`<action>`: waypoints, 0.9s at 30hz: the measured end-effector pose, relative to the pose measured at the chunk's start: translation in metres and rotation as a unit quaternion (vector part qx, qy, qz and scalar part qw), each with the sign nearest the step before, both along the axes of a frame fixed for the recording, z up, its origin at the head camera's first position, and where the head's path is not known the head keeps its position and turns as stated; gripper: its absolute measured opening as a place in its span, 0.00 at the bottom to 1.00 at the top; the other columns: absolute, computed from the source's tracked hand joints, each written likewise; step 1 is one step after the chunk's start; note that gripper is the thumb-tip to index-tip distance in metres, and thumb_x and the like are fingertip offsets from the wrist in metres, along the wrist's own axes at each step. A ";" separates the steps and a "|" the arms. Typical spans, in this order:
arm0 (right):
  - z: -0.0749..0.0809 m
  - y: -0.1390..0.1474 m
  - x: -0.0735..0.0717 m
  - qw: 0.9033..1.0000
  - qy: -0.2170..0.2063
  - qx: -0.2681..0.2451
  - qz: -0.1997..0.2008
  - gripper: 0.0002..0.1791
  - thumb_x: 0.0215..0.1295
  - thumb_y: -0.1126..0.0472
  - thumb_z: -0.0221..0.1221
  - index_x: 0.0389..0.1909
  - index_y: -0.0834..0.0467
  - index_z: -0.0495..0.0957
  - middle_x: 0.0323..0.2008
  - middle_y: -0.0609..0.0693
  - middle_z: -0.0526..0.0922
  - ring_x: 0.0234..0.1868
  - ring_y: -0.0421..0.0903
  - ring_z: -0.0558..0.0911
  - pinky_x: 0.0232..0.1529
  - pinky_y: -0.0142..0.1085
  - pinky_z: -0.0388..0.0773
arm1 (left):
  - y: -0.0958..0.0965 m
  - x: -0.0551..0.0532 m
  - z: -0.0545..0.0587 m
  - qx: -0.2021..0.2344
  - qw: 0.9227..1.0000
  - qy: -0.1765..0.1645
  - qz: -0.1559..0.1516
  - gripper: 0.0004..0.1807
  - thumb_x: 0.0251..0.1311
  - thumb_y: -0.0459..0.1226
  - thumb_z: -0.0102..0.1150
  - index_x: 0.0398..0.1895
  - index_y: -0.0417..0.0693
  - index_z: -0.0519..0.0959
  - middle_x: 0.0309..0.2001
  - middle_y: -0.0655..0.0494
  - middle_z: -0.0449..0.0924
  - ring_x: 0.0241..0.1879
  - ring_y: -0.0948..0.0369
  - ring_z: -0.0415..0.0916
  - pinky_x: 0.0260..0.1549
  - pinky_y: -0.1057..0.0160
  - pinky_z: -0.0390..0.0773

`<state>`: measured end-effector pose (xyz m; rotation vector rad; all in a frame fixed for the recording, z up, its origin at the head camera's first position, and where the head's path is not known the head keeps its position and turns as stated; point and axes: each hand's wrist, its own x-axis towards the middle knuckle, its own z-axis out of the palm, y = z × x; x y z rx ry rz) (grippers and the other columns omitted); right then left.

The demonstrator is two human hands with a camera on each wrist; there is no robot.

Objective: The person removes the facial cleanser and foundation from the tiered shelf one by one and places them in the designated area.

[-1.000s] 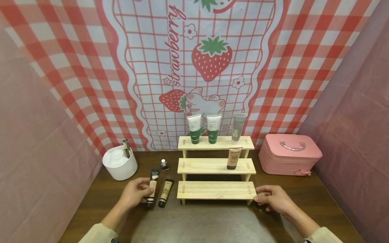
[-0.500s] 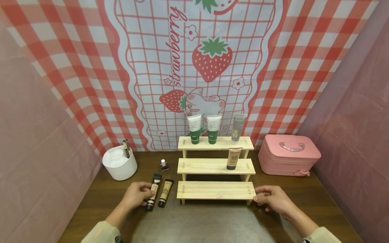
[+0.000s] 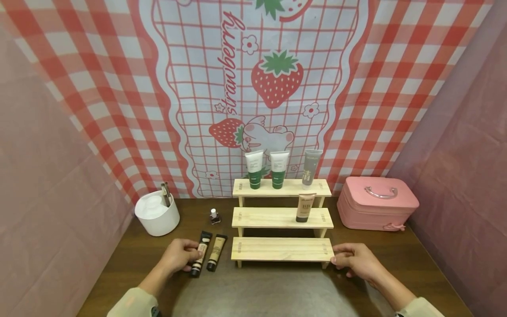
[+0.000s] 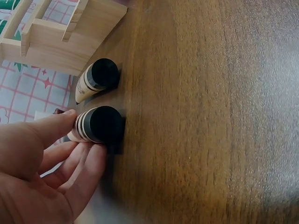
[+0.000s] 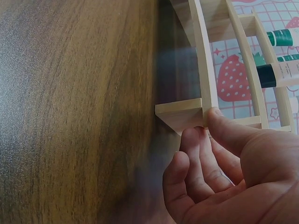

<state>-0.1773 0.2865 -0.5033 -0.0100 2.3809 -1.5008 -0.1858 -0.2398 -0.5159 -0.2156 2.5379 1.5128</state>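
Note:
My left hand [image 3: 179, 256] pinches a beige cosmetic tube with a black cap [image 3: 202, 252] between thumb and fingers. The tube lies slanted low over the table, its black cap [image 4: 106, 125] toward the front. Just right of it, a second black-capped tan tube [image 3: 216, 252] lies on the table. At the other side, my right hand [image 3: 358, 260] grips the right end of the lowest step of a three-step wooden rack [image 3: 282, 249]. In the right wrist view the thumb presses on the step's edge [image 5: 209, 88], with curled fingers below it.
On the rack's top step stand two white-and-green tubes [image 3: 255, 169] and a grey tube [image 3: 311, 169]; a BB cream tube [image 3: 305, 208] stands on the middle one. A nail polish bottle [image 3: 214, 216] and white brush holder [image 3: 157, 219] are left. A pink case [image 3: 378, 203] sits right.
My left hand has drawn the held tube toward the front and slightly right, closer to the second tube. The right hand has stayed at the rack's end.

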 end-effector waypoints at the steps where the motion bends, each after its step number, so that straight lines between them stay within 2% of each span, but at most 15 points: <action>1: 0.000 0.000 0.000 1.000 0.000 0.000 0.000 0.29 0.64 0.60 0.69 0.60 0.72 0.76 0.41 0.58 0.89 0.37 0.48 0.85 0.28 0.43 0.82 | 0.000 0.000 0.000 -0.001 1.000 0.000 -0.001 0.20 0.58 0.30 0.72 0.51 0.26 0.82 0.36 0.48 0.87 0.30 0.58 0.82 0.22 0.55 0.85; 5: -0.001 0.000 0.001 1.000 -0.002 -0.002 0.000 0.29 0.64 0.60 0.69 0.61 0.73 0.75 0.42 0.59 0.89 0.37 0.48 0.85 0.28 0.43 0.82 | 0.000 0.000 0.003 -0.018 1.000 0.002 -0.010 0.18 0.59 0.30 0.71 0.50 0.26 0.82 0.34 0.48 0.87 0.29 0.58 0.82 0.21 0.55 0.86; 8: -0.002 0.001 0.001 1.000 -0.004 -0.003 0.001 0.29 0.64 0.60 0.69 0.61 0.73 0.75 0.42 0.59 0.89 0.37 0.49 0.85 0.28 0.43 0.82 | -0.001 -0.003 0.007 -0.056 0.998 0.018 -0.011 0.15 0.61 0.33 0.70 0.45 0.30 0.84 0.30 0.50 0.85 0.26 0.58 0.81 0.19 0.57 0.85; 11: -0.002 0.001 0.002 1.000 -0.004 -0.004 0.001 0.29 0.64 0.60 0.69 0.61 0.73 0.75 0.42 0.58 0.89 0.37 0.48 0.85 0.28 0.43 0.82 | 0.002 -0.009 0.016 -0.113 0.991 0.074 -0.009 0.11 0.62 0.36 0.69 0.42 0.36 0.86 0.30 0.51 0.86 0.27 0.59 0.81 0.23 0.59 0.84; 14: -0.002 0.001 0.002 1.000 -0.004 -0.004 0.003 0.29 0.65 0.60 0.69 0.60 0.73 0.75 0.41 0.59 0.89 0.37 0.48 0.85 0.28 0.43 0.82 | 0.014 -0.017 0.032 -0.150 0.977 0.149 -0.005 0.10 0.64 0.37 0.67 0.44 0.40 0.86 0.34 0.52 0.87 0.32 0.60 0.82 0.31 0.60 0.82; 16: -0.001 0.001 0.002 1.000 -0.003 -0.006 0.004 0.28 0.65 0.61 0.69 0.60 0.73 0.75 0.41 0.59 0.89 0.37 0.48 0.85 0.28 0.43 0.82 | 0.028 -0.022 0.045 -0.147 0.970 0.193 -0.008 0.10 0.65 0.39 0.67 0.46 0.44 0.86 0.35 0.55 0.87 0.35 0.61 0.81 0.34 0.61 0.80; 19: 0.000 0.000 0.001 1.000 -0.006 -0.011 0.005 0.28 0.64 0.62 0.68 0.60 0.74 0.74 0.40 0.59 0.89 0.37 0.48 0.85 0.28 0.43 0.83 | 0.057 -0.027 0.064 -0.116 0.966 0.231 -0.030 0.10 0.66 0.40 0.67 0.47 0.49 0.86 0.35 0.58 0.86 0.35 0.62 0.81 0.35 0.62 0.79; 23: 0.000 -0.001 -0.001 1.000 -0.010 -0.015 0.006 0.28 0.64 0.62 0.69 0.60 0.74 0.74 0.40 0.58 0.88 0.36 0.48 0.85 0.28 0.42 0.83 | 0.101 -0.032 0.080 -0.073 0.961 0.251 -0.085 0.11 0.65 0.40 0.68 0.49 0.50 0.85 0.36 0.61 0.85 0.35 0.64 0.80 0.37 0.61 0.80; 27: -0.001 -0.001 -0.003 1.000 -0.009 -0.014 0.010 0.27 0.65 0.63 0.68 0.59 0.74 0.74 0.39 0.57 0.88 0.35 0.48 0.85 0.27 0.42 0.82 | 0.143 -0.040 0.088 -0.043 0.955 0.257 -0.142 0.13 0.65 0.39 0.69 0.52 0.50 0.84 0.40 0.57 0.85 0.40 0.63 0.81 0.41 0.60 0.83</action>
